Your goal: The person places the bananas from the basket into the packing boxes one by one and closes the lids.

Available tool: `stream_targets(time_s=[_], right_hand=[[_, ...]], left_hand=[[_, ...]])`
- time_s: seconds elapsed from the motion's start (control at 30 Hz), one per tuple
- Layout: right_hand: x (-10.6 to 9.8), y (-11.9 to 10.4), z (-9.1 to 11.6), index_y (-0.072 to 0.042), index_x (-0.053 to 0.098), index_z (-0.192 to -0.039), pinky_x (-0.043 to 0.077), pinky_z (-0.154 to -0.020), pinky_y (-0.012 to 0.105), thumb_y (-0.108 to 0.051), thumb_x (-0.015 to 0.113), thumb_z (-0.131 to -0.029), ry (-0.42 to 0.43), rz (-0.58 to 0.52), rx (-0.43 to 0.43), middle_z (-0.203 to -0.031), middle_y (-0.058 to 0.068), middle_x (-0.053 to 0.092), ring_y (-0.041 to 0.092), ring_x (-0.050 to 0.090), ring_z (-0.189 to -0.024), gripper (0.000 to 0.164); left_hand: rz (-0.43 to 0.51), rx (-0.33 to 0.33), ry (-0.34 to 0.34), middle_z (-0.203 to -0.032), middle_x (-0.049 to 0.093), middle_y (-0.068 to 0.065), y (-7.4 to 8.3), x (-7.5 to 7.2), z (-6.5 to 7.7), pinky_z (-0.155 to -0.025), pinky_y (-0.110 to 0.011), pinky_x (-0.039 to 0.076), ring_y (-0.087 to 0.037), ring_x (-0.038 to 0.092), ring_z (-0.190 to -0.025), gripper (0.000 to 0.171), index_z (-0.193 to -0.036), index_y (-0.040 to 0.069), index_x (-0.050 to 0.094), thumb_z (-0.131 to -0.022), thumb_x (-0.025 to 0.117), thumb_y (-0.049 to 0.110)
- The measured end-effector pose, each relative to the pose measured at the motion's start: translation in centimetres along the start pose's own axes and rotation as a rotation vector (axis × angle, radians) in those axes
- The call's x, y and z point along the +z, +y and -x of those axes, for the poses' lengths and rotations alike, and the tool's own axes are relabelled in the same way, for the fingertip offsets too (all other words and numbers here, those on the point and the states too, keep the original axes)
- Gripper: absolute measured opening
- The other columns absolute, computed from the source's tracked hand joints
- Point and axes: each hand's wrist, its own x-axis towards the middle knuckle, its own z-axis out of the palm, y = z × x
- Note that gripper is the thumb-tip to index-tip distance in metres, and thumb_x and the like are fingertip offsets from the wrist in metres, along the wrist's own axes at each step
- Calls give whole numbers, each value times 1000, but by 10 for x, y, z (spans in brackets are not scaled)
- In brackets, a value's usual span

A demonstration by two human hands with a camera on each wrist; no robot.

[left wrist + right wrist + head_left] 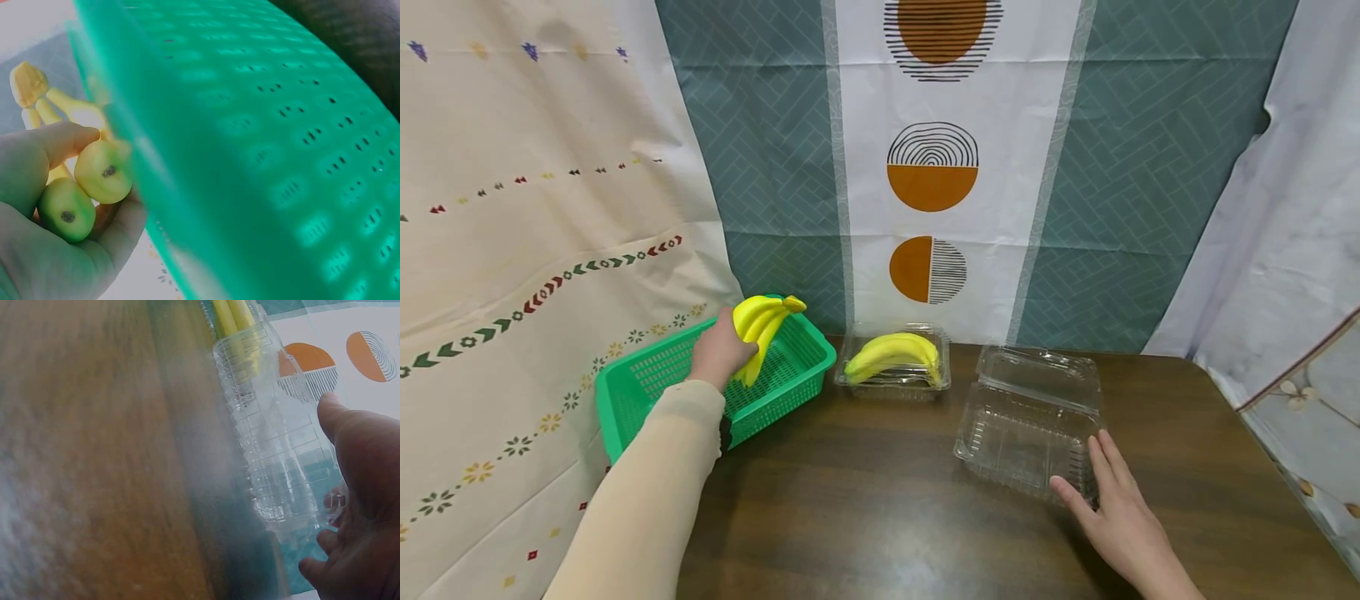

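Note:
My left hand [721, 348] grips a bunch of yellow bananas [760, 323] over the green plastic basket [786, 406]. In the left wrist view two rounded banana tips [103, 172] poke out between the thumb and fingers, beside the basket wall. On the right, an unlidded clear plastic clamshell box [1026, 442] lies with its lid folded back toward the wall. At its right edge is my right hand [1123, 512], thumb and fingers spread along the side. The right wrist view shows that hand [369, 494] by the box, partly cut off by the frame.
A second clear box [892, 390] with bananas [895, 354] inside stands between the basket and the unlidded box, near the back edge. All rest on a dark brown wooden table [865, 517]. Patterned cloths [760, 150] hang behind and at both sides.

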Motion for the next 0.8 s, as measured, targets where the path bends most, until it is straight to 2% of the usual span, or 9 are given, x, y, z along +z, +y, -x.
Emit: stream_targets(time_s=[0.2,0.47,0.8], right_hand=[[-1,-1,0,6,5,-174,35,-103,88,-62,58,-111,-1,-2,1,-181,28,-7,66,20,-155,106],[-1,-1,1,4,2,-174,33,-103,89,-65,59,-109,-7,-29,12,-182,26,-9,66,19,-156,111],[-1,-1,0,4,1,-174,35,-102,88,-67,59,-108,-15,-28,26,-182,26,-8,67,20,-155,113]], left_hand=[[10,54,65,-129,62,-33,7,-3,-1,-95,-63,53,-50,64,-111,82,-169,-1,24,-104,71,15],[-6,126,119,-131,63,-33,25,-4,3,-92,-63,53,-48,64,-109,83,-170,-2,26,-103,73,13],[-34,139,139,-126,66,-31,39,-4,3,-83,-59,53,-45,65,-100,86,-173,4,24,-103,73,17]])
